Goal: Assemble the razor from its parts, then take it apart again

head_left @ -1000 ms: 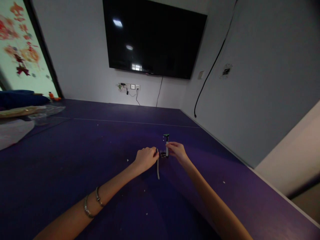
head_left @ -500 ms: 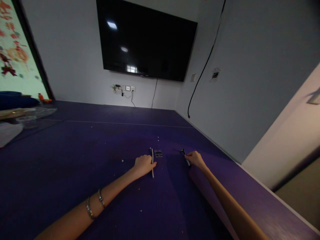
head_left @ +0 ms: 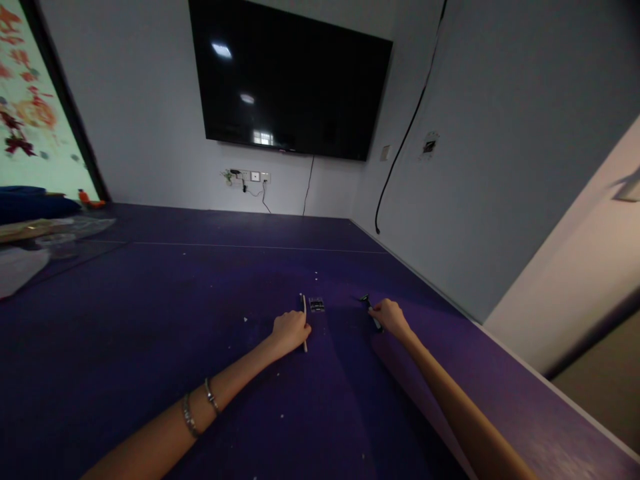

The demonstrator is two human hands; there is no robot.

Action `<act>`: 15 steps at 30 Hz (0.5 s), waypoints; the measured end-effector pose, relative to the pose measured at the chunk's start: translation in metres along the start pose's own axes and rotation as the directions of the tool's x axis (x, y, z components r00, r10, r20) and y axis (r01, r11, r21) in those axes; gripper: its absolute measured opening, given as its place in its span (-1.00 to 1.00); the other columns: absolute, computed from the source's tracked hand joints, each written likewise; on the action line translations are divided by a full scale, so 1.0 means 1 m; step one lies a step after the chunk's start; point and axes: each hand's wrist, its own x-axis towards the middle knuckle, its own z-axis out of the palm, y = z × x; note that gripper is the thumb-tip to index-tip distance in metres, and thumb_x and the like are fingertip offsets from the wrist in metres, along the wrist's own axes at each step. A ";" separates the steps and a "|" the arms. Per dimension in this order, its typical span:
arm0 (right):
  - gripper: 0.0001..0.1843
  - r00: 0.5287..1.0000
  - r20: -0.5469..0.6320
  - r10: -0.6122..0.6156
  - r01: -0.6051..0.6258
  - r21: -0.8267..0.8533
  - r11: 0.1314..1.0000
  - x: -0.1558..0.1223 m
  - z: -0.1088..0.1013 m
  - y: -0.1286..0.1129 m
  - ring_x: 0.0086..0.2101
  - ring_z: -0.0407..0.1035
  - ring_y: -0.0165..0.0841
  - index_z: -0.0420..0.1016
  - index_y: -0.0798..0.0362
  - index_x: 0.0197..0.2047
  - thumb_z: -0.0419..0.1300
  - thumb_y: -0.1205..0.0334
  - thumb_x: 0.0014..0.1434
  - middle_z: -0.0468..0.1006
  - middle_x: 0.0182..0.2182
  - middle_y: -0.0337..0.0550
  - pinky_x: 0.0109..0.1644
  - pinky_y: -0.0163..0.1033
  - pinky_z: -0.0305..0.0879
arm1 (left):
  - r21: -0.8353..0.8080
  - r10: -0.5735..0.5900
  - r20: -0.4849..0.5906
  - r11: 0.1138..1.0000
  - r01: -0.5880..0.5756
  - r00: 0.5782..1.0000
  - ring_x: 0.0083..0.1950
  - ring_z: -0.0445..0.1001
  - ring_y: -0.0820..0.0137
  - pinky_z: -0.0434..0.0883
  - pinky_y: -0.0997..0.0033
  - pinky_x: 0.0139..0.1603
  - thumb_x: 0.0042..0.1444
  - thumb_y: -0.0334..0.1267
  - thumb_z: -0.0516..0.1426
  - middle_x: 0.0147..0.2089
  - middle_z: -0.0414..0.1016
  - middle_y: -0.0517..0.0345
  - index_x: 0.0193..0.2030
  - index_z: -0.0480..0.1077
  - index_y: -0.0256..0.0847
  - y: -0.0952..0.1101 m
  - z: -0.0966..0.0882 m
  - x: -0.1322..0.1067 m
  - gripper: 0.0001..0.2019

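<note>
My left hand (head_left: 291, 331), with a bracelet and a bangle on its arm, is closed around a thin pale strip (head_left: 305, 345) standing out above and below the fingers. A small dark patch shows beside the strip's top end. Just right of it lies a small clear pack with dark pieces (head_left: 317, 305), flat on the purple surface. To the right, my right hand (head_left: 391, 319) pinches the handle of a razor (head_left: 376, 324). Its dark T-shaped head points away to the upper left, and the fingers hide part of the handle.
The wide purple surface (head_left: 210, 293) carries several tiny white scraps (head_left: 245, 319). Clear plastic wrap (head_left: 90, 228) and a dark blue item (head_left: 35, 202) lie at the far left. A black cable (head_left: 400, 153) hangs down the right wall; a television (head_left: 295, 80) hangs behind.
The razor has turned slightly in my right hand, its head tipping to the left. The pale strip in my left hand looks narrower, as if rotated a little. The pack has stayed put.
</note>
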 end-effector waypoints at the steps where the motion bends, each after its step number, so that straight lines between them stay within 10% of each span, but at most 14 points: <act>1: -0.79 1.000 -0.005 -0.006 0.006 -0.010 1.000 -0.002 -0.002 -0.003 -0.40 0.47 -0.21 0.59 0.14 -0.42 0.18 0.19 -0.01 0.58 -0.46 0.05 -0.42 -0.31 0.19 | -0.004 -0.003 0.004 1.000 0.003 1.000 -0.14 0.51 0.20 0.42 0.27 -0.18 0.12 -0.24 -0.04 -0.19 0.52 -0.13 -0.22 0.47 -0.29 0.000 0.000 0.000 -0.71; 5: -0.76 0.989 -0.052 -0.139 0.141 0.032 0.990 -0.015 -0.009 -0.029 -0.31 0.47 -0.18 0.59 0.14 -0.39 0.12 0.21 0.06 0.58 -0.38 0.07 -0.29 -0.26 0.26 | -0.021 -0.014 -0.008 1.000 0.014 1.000 -0.14 0.51 0.18 0.42 0.26 -0.18 0.13 -0.24 -0.03 -0.21 0.52 -0.13 -0.22 0.47 -0.30 0.002 -0.002 -0.001 -0.72; 9: -0.75 0.984 -0.003 -0.178 0.160 0.447 0.880 -0.032 -0.004 -0.069 -0.39 0.46 -0.28 0.56 0.10 -0.27 0.18 0.15 0.02 0.57 -0.38 -0.06 -0.31 -0.27 0.34 | -0.018 0.025 -0.069 0.999 -0.026 0.997 -0.18 0.52 0.19 0.42 0.27 -0.21 0.14 -0.25 -0.04 -0.24 0.54 -0.10 -0.27 0.48 -0.30 0.008 -0.008 -0.008 -0.72; 15: -0.57 0.942 0.310 -0.126 -0.258 0.913 0.316 -0.057 0.009 -0.119 -0.44 0.44 -0.38 0.43 0.13 -0.15 0.31 0.13 -0.10 0.53 -0.39 -0.11 -0.39 -0.28 0.39 | 0.035 0.128 -0.171 0.992 -0.124 0.977 -0.22 0.53 0.14 0.44 0.20 -0.25 0.16 -0.26 -0.04 -0.28 0.54 -0.12 -0.18 0.44 -0.30 0.031 -0.020 -0.027 -0.73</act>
